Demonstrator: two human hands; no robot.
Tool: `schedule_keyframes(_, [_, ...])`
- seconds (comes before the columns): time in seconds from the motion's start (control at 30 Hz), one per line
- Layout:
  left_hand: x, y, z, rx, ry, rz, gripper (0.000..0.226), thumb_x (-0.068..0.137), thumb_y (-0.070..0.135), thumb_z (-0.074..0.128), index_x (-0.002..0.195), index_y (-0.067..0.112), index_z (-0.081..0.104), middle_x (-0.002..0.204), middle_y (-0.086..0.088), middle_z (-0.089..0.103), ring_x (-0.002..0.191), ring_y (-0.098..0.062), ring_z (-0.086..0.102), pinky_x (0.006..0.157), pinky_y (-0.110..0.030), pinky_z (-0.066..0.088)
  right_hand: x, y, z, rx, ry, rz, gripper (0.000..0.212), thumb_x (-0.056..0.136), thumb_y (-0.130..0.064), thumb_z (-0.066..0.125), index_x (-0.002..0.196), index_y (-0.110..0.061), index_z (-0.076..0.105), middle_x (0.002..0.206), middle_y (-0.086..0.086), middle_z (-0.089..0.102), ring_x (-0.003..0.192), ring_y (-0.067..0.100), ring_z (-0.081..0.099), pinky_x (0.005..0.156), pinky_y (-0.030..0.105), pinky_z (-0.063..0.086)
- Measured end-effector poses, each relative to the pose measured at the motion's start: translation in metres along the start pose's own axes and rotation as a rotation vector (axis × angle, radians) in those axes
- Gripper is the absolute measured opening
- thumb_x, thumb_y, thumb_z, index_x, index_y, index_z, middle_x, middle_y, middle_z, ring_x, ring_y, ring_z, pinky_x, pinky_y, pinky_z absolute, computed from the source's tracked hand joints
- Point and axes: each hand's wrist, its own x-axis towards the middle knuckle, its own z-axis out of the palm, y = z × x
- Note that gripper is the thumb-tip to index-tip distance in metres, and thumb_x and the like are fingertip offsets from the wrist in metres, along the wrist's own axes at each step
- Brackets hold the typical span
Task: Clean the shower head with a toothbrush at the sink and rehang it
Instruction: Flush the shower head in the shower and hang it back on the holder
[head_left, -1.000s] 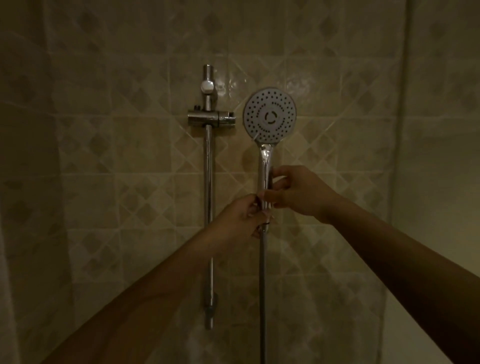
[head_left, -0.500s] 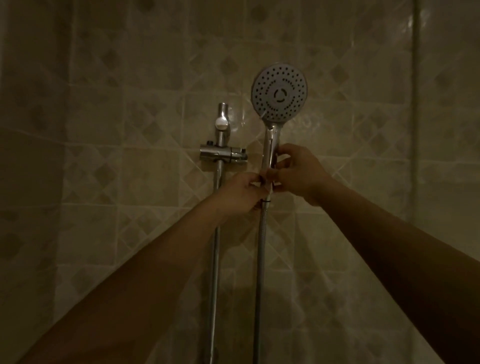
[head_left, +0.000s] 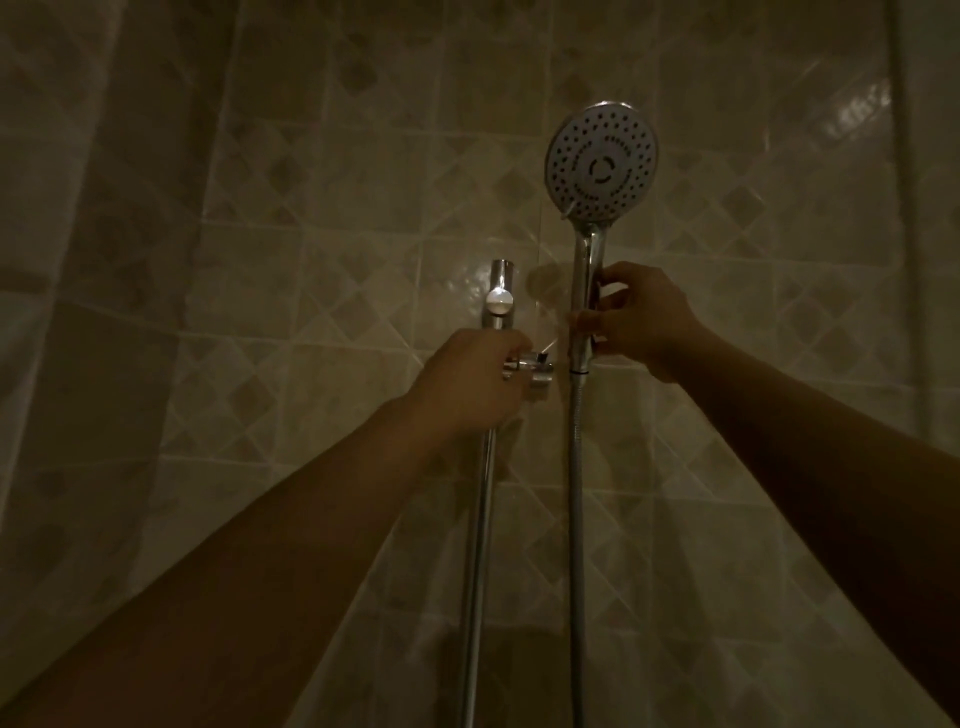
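The chrome shower head faces me, upright, its round spray face above its handle. My right hand grips the handle just above where the metal hose joins it. The head is held to the right of the vertical slide rail and apart from it. My left hand is closed around the chrome holder bracket on the rail, covering most of it. No toothbrush or sink is in view.
A beige tiled wall with diamond patterns fills the view in dim light. A wall corner runs down the right side. The hose hangs straight down between my forearms.
My left hand let go of the shower handle and moved left onto the holder bracket. The right hand keeps the shower head raised; the view tilted upward.
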Motion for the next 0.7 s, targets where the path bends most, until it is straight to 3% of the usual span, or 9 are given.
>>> schedule_keyframes(0.1, [0.0,-0.004,0.003,0.116,-0.038,0.054,0.033,0.077,0.04,0.054,0.1,0.027,0.074,0.093,0.002,0.074,0.088,-0.021,0.07,0.078,-0.041,0.059,0.01,-0.003,0.009,0.01,0.038,-0.043,0.045,0.084,-0.006,0.081,0.124,-0.013,0.061,0.101,0.01,0.072,0.089,0.024,0.075,0.073,0.04,0.065])
schedule_keyframes(0.27, [0.002,-0.011,0.01,0.194,-0.013,0.126,0.021,0.082,0.019,0.065,0.1,0.017,0.076,0.095,-0.004,0.074,0.087,-0.025,0.069,0.071,-0.032,0.054,0.017,-0.008,0.021,0.006,0.077,-0.102,0.046,0.085,-0.009,0.082,0.126,-0.014,0.063,0.092,0.004,0.07,0.087,0.022,0.075,0.073,0.039,0.065])
schedule_keyframes(0.37, [0.0,-0.012,0.01,0.262,-0.009,0.16,0.029,0.08,0.022,0.062,0.103,0.011,0.076,0.102,-0.007,0.072,0.093,-0.029,0.068,0.076,-0.041,0.059,0.016,-0.008,0.022,-0.003,0.079,-0.129,0.044,0.085,-0.009,0.082,0.125,-0.015,0.064,0.089,0.002,0.07,0.083,0.021,0.075,0.073,0.04,0.065])
schedule_keyframes(0.5, [-0.004,-0.007,0.013,0.366,-0.031,0.146,0.038,0.089,0.02,0.06,0.125,0.01,0.069,0.125,-0.006,0.064,0.115,-0.032,0.055,0.092,-0.044,0.053,0.012,-0.007,0.022,0.002,0.073,-0.164,0.041,0.085,-0.009,0.082,0.121,-0.018,0.063,0.088,0.001,0.069,0.081,0.019,0.073,0.077,0.047,0.065])
schedule_keyframes(0.7, [-0.002,-0.008,0.015,0.431,-0.034,0.155,0.044,0.085,0.022,0.064,0.127,0.014,0.068,0.13,-0.003,0.061,0.112,-0.032,0.055,0.094,-0.044,0.051,0.004,-0.004,0.031,0.007,0.056,-0.215,0.039,0.082,-0.015,0.084,0.109,-0.028,0.059,0.095,-0.001,0.068,0.094,0.028,0.073,0.084,0.053,0.063])
